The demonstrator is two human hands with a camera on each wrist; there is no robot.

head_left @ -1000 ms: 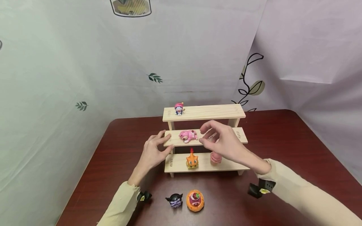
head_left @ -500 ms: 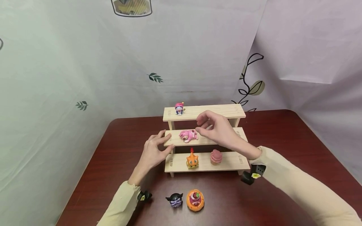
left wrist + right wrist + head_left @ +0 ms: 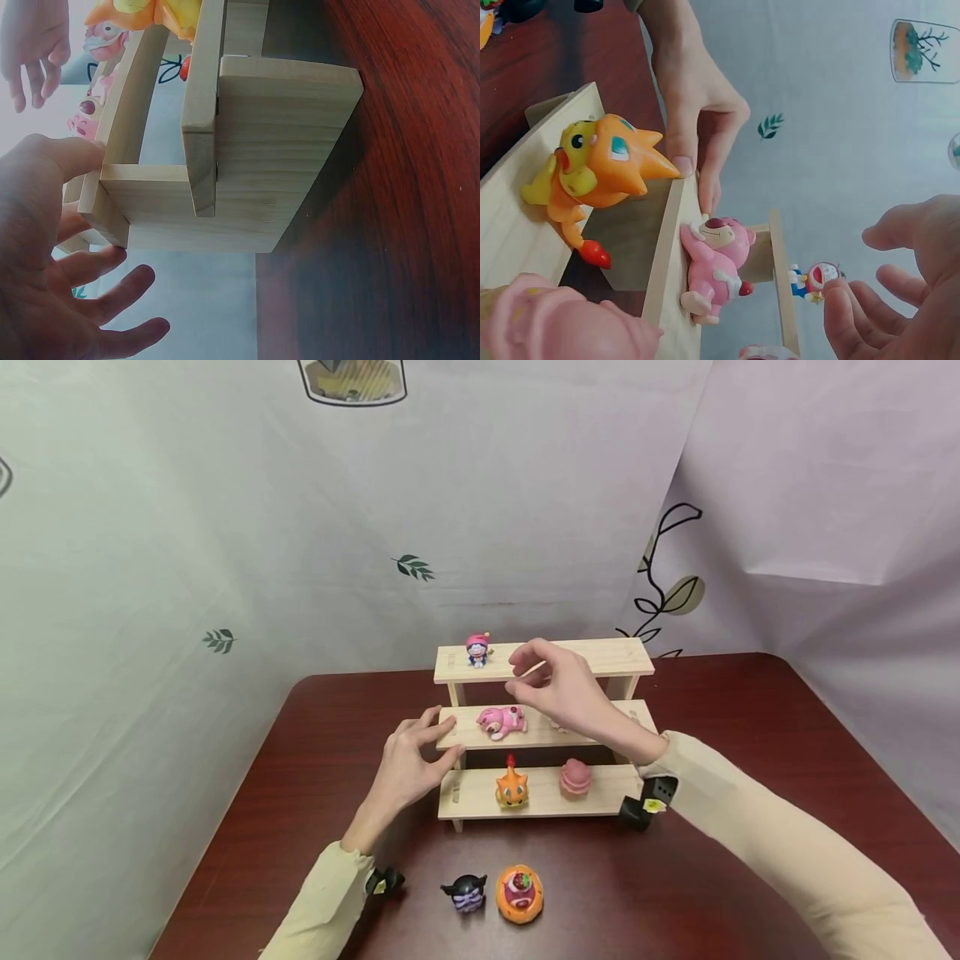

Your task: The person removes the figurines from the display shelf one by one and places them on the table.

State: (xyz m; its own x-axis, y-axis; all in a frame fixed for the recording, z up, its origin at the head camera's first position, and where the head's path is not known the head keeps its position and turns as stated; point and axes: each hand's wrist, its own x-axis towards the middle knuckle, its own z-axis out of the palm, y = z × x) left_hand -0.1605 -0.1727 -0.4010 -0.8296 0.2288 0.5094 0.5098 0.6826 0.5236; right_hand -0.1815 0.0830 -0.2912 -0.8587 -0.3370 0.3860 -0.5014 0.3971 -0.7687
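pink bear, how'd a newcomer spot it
On the dark red table stands a three-tier wooden rack. Find the middle shelf, whose end the left hand grips. Near that hand lies the pink bear, with a face and limbs, unlike the pink cupcake below.

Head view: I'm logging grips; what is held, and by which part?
The left hand grips the pale wooden three-tier shelf by its middle board's left end; the right hand holds nothing.

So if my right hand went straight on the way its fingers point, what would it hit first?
Probably the blue figure in the pink hat, on the top shelf: in the head view it sits just ahead of your right hand, though depth is hard to judge.
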